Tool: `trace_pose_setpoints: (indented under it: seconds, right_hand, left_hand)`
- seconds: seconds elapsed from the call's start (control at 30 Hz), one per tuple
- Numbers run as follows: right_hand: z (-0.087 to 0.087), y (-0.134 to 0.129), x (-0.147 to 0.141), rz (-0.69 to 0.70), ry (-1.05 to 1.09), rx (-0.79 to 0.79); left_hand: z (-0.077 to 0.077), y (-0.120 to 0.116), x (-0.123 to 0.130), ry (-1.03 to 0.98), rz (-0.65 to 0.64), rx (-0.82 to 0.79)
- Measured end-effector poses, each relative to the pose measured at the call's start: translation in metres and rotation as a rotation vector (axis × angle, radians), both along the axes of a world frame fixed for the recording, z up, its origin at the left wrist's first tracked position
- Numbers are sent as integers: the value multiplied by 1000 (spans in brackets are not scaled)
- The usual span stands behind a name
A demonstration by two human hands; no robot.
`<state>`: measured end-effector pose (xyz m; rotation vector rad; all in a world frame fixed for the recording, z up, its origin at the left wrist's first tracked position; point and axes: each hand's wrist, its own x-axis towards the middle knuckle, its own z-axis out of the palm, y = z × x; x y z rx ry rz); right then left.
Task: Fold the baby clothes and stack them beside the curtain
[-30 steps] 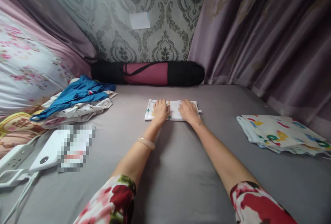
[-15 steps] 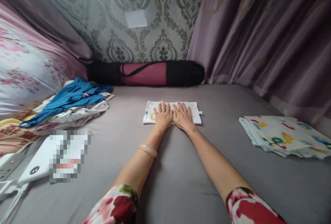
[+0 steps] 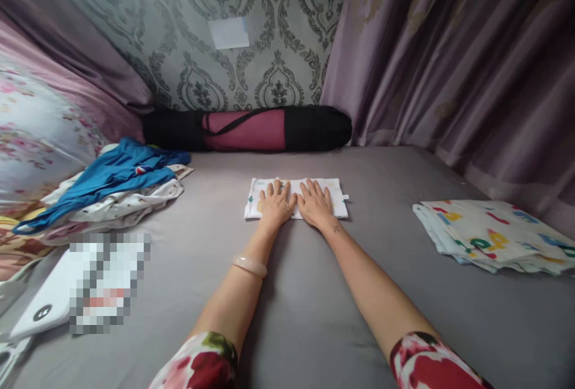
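Note:
A white folded cloth (image 3: 336, 191) with small coloured prints lies flat on the grey sheet (image 3: 305, 293), a small tag sticking out at its right edge. My left hand (image 3: 275, 203) rests palm down on its left half, fingers spread and pointing away from me. Beside it, my right hand (image 3: 315, 202) lies flat on the right half, fingers also apart. The thumbs are close together near the middle of the cloth. Neither hand grips anything.
Blue and white clothes (image 3: 108, 173) are heaped at the left, above a white device (image 3: 49, 299) and a blurred-out item. At the right lies a stack of patterned cloths (image 3: 494, 233). A black and maroon bag (image 3: 247, 130) runs along the wall.
My left hand has shifted slightly left on the cloth, so the gap between the hands is a little wider. The whole view has moved slightly.

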<state>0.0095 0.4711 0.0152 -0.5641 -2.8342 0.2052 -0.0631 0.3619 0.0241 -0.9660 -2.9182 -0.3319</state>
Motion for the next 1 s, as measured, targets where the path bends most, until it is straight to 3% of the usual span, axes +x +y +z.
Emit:
trace_pose_setpoints:
  seconds: [0.23, 0.5, 0.83, 1.0]
  right_hand:
    - [-4, 13, 2, -162, 35, -2]
    - [-3, 29, 8, -191, -15, -12]
    - [1, 61, 23, -176, -123, -69]
    - [1, 71, 26, -164, -140, -88]
  left_hand:
    - [-10, -8, -12, 42, 81, 12]
    - [-9, -19, -24, 1, 166, 16]
    - [-6, -37, -39, -18, 158, 21]
    - [-8, -54, -56, -113, 77, 38]
